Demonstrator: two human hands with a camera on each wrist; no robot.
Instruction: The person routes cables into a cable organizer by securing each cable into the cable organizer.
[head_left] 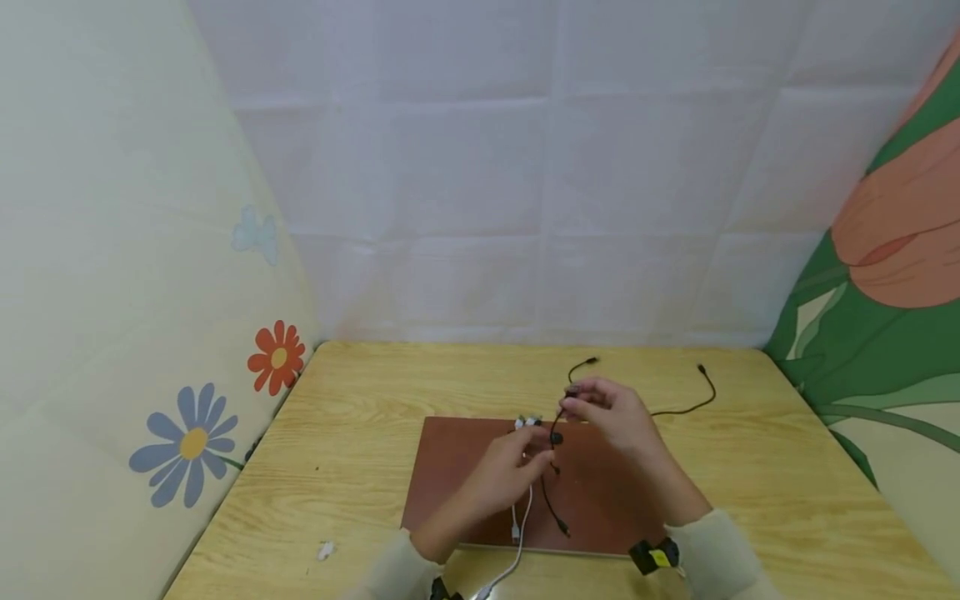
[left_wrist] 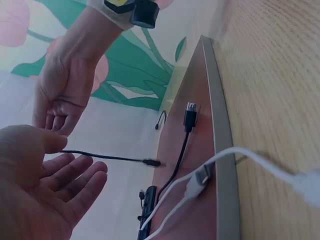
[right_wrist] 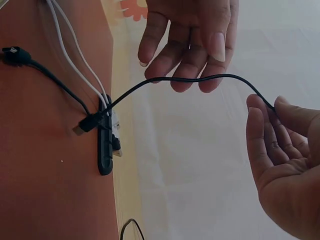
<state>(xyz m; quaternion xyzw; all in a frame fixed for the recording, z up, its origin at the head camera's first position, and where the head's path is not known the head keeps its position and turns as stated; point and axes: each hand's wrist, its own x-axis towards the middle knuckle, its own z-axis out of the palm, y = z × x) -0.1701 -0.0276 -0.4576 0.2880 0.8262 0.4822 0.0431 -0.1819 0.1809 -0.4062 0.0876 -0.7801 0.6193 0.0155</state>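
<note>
A thin black cable is pinched between the thumb and fingers of my right hand. It arcs past the fingertips of my left hand, whose fingers are loosely bent with the thumb apart from them. The cable's plug overlaps a black cable holder strip in the right wrist view. This strip lies on a reddish-brown board. Two white cables and another black cable run from the strip across the board, towards me.
The board rests on a wood-grain table. Behind my right hand, a black cable lies curved on the tabletop. A small white piece sits at the front left. A white sheet hangs behind, with flower-printed sheets on both sides.
</note>
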